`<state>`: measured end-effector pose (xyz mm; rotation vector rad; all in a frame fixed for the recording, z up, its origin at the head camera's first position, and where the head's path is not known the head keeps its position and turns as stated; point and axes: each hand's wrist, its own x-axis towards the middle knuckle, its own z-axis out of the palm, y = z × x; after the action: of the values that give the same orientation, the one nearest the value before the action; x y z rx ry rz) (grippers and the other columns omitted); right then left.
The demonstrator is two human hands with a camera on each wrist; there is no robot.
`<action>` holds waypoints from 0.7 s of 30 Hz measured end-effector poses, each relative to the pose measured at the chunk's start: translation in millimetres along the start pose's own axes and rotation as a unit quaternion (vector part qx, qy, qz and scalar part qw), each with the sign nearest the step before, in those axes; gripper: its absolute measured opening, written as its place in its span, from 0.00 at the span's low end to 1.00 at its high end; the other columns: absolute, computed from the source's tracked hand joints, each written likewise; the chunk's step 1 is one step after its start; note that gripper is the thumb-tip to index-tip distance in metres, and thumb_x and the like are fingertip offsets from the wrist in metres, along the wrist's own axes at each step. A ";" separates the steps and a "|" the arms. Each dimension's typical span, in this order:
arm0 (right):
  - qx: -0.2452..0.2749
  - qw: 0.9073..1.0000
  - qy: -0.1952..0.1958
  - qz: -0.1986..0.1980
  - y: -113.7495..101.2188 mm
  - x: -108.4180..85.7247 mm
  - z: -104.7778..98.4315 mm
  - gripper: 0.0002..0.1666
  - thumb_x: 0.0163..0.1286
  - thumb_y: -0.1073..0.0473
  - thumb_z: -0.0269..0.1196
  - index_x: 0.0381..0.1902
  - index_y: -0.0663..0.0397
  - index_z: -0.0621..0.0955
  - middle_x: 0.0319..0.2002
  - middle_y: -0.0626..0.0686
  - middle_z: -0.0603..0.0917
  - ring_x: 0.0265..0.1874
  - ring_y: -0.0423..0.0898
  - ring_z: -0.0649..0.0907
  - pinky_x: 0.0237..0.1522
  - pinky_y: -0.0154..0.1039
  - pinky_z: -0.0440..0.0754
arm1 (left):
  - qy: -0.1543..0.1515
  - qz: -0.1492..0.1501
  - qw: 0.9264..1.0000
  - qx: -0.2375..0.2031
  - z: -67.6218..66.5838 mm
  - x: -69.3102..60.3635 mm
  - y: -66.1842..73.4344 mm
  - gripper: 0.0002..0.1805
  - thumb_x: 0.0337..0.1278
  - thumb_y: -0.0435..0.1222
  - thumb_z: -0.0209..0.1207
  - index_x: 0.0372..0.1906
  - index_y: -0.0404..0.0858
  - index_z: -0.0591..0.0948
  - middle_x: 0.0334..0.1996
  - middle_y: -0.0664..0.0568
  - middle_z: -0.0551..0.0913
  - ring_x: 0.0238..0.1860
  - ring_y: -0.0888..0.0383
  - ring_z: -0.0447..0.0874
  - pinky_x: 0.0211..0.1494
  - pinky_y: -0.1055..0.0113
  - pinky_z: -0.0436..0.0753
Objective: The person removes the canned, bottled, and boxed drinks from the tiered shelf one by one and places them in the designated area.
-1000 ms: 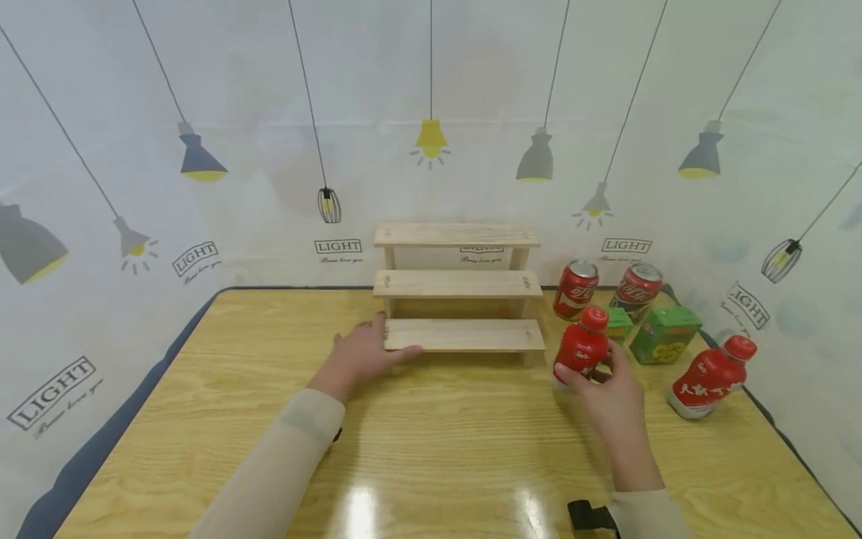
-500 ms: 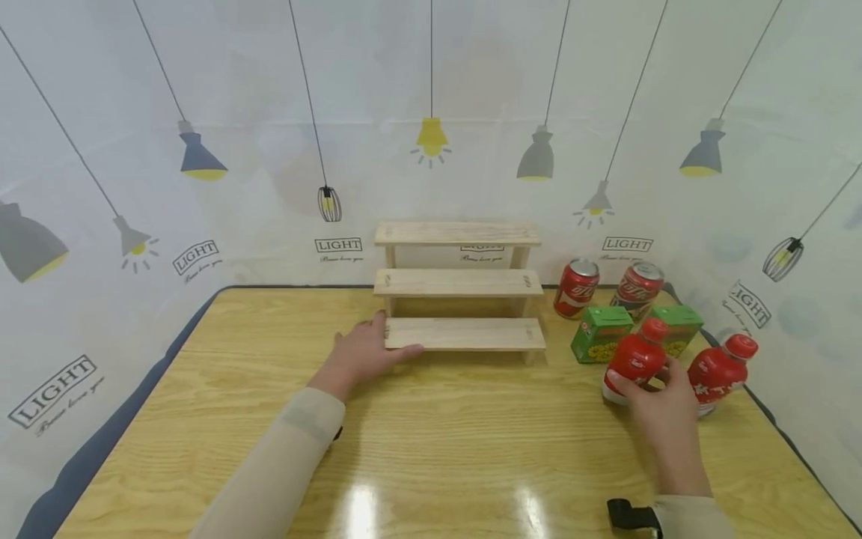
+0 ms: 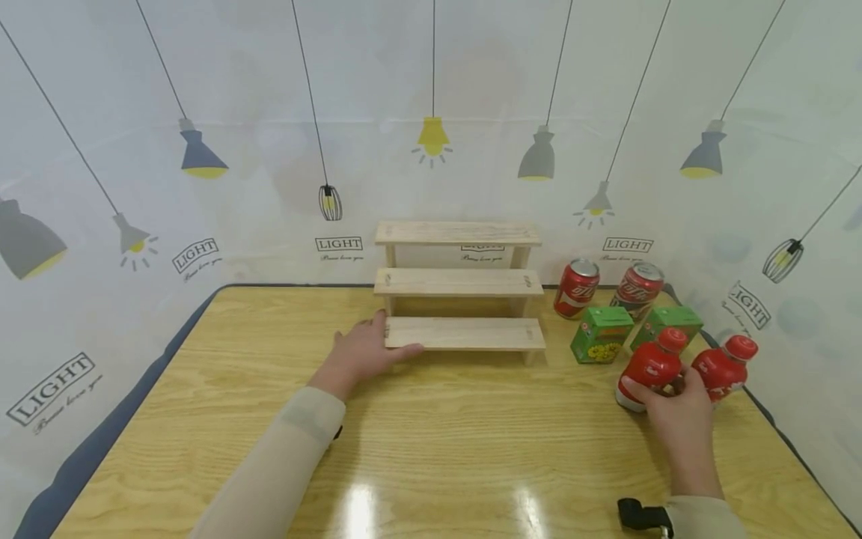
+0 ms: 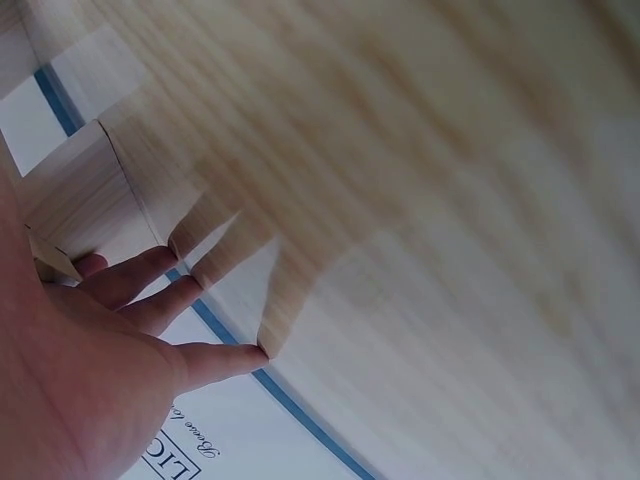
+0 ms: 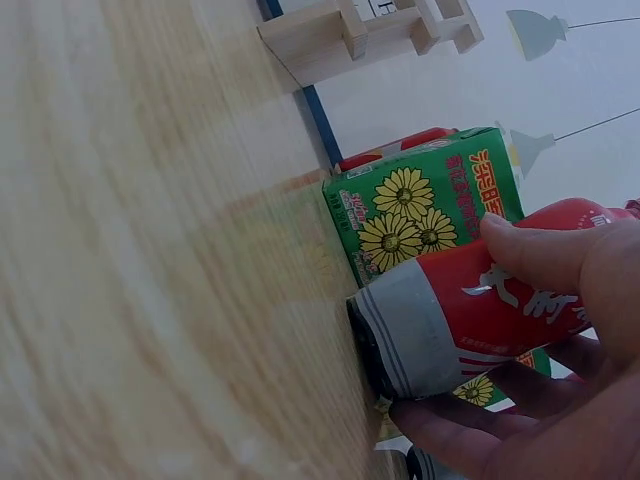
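A red drink bottle (image 3: pixel 652 368) with a red cap and a white lower band is held in my right hand (image 3: pixel 683 419), thumb on one side and fingers on the other. The bottle's base (image 5: pixel 372 350) is at the tabletop in the right wrist view. Close on its right stands a second red bottle (image 3: pixel 722 368), partly hidden by my hand. My left hand (image 3: pixel 364 352) rests against the left end of a three-step wooden stand (image 3: pixel 465 334), thumb along its front edge. In the left wrist view several straight fingers (image 4: pixel 225 362) touch the table.
Behind the held bottle are two green drink cartons with yellow flowers, a left carton (image 3: pixel 602 335) and a right carton (image 3: pixel 663 323), partly covered. Two red cans stand farther back, a left can (image 3: pixel 576 289) and a right can (image 3: pixel 637 287). A lamp-printed backdrop (image 3: pixel 269 187) borders the wooden table (image 3: pixel 431 442).
My right hand has carried the red bottle rightward and toward me, from in front of the left carton to beside the other bottle. The left hand and stand have stayed put.
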<state>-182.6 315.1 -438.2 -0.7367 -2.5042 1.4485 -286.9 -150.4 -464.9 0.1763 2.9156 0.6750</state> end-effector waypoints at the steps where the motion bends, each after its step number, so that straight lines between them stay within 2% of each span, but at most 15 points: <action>1: 0.001 1.000 0.000 0.000 0.3 0.5 0.1 0.55 0.73 0.49 0.71 0.84 0.62 0.55 0.79 0.72 0.66 0.76 0.68 0.70 0.76 0.66 0.70 | 0.000 0.000 1.000 0.000 -0.3 -0.1 0.1 0.76 0.42 0.90 0.47 0.85 0.38 0.54 0.79 0.37 0.70 0.81 0.38 0.67 0.80 0.20 0.52; 10: -0.010 1.000 -0.023 0.015 1.7 2.7 1.8 0.60 0.73 0.45 0.70 0.85 0.61 0.49 0.81 0.73 0.61 0.77 0.71 0.67 0.77 0.70 0.67 | -0.008 -0.001 1.000 0.007 -1.3 -0.4 1.0 0.78 0.41 0.90 0.46 0.86 0.37 0.53 0.80 0.37 0.70 0.82 0.37 0.65 0.80 0.20 0.52; 21: -0.002 0.999 -0.035 0.018 -0.2 2.2 0.8 0.59 0.73 0.47 0.71 0.84 0.62 0.48 0.81 0.73 0.61 0.77 0.70 0.67 0.78 0.69 0.67 | -0.006 -0.002 1.000 0.001 -1.7 0.7 0.2 0.78 0.40 0.91 0.46 0.85 0.37 0.54 0.80 0.37 0.69 0.82 0.38 0.65 0.80 0.20 0.52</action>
<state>-184.9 315.5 -438.7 -0.7489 -2.5576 1.5070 -287.9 -150.8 -463.3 0.1754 2.9042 0.6674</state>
